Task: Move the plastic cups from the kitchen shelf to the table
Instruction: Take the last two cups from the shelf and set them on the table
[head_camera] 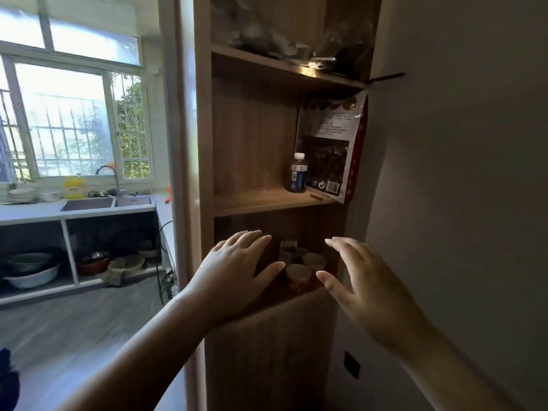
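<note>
A tall wooden kitchen shelf point(207, 143) stands in front of me. In its dim lower compartment sit what look like plastic cups point(299, 276), two or three with pale rims, one nearer and one further back point(314, 260); their bodies are partly hidden in shadow. My left hand point(234, 271) hovers open at the left of that compartment, fingers spread, holding nothing. My right hand point(364, 280) hovers open to the right of the cups, thumb pointing toward them, also holding nothing. Neither hand touches a cup.
The middle shelf holds a dark bottle point(298, 173) and a red-edged food bag point(335, 149). Plastic bags fill the top shelf point(284, 40). A wall point(459, 173) closes the right side. At left are a sink counter point(89, 207), bowls beneath it point(29, 269) and a window.
</note>
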Available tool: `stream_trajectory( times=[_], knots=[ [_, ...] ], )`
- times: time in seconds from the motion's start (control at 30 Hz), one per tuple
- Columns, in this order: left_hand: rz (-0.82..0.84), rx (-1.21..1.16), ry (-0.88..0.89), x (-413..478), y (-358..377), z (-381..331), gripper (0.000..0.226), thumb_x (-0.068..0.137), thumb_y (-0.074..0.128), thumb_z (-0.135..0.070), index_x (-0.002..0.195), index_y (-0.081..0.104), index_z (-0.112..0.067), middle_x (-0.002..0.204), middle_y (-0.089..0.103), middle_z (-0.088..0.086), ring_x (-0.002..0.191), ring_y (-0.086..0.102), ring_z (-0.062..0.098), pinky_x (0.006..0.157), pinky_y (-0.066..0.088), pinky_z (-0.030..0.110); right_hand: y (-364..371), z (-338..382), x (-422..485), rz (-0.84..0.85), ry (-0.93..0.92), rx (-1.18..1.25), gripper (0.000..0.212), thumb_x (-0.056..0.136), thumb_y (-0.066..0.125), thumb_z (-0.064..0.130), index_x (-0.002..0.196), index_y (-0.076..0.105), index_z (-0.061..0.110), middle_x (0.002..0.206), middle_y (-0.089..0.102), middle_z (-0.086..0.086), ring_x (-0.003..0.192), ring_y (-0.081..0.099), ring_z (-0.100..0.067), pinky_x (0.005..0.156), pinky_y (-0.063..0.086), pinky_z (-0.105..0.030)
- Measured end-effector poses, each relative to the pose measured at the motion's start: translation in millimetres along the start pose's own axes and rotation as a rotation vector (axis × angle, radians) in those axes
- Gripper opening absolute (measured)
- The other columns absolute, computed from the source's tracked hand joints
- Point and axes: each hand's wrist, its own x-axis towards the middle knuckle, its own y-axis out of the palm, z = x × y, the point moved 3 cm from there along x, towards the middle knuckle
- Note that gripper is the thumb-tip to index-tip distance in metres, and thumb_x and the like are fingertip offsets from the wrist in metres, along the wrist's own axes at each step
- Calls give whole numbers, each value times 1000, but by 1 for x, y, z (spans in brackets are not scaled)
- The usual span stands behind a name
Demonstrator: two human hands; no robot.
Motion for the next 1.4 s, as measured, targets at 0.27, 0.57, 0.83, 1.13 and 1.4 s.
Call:
stream_trajectory(
  times=[0.27, 0.57, 0.83, 1.13, 1.4],
  knots=[
    [13, 64, -95, 72, 47, 55, 65, 85, 41, -58, 139, 34, -24, 148, 34, -4, 137, 25, 12, 108, 25, 32, 75, -67, 92, 21, -30, 111, 57, 86, 47, 50, 137, 32, 29, 139, 40, 9, 113, 22, 10, 91, 25, -19],
    [-76, 64, -175, 182, 85, 103, 57, 89, 48, -44, 137, 39, -15, 142, 44, 2, 129, 36, 13, 102, 23, 20, 157, -145, 232, 85, -157, 217, 58, 87, 48, 50, 138, 32, 26, 143, 40, 2, 129, 32, -9, 101, 28, -25],
    [-18, 214, -377, 273, 137, 157, 68, 90, 39, -52, 145, 18, -18, 153, 23, 1, 140, 16, 17, 111, 15, 34, 231, -205, 361, 205, -191, 292, 57, 88, 51, 44, 139, 32, 25, 144, 38, 3, 128, 35, -12, 95, 29, -25],
    [-64, 279, -485, 325, 169, 197, 68, 87, 43, -50, 144, 16, -22, 154, 22, 0, 140, 16, 19, 110, 19, 39, 285, -221, 446, 246, -218, 277, 61, 87, 56, 37, 140, 29, 23, 146, 36, -2, 130, 36, -18, 100, 34, -32],
    [-110, 291, -479, 338, 167, 208, 56, 86, 51, -30, 138, 32, -18, 143, 38, 4, 132, 30, 20, 105, 31, 38, 294, -223, 458, 261, -338, 205, 50, 88, 52, 34, 133, 41, 18, 131, 51, -6, 116, 47, -21, 91, 43, -33]
  ],
)
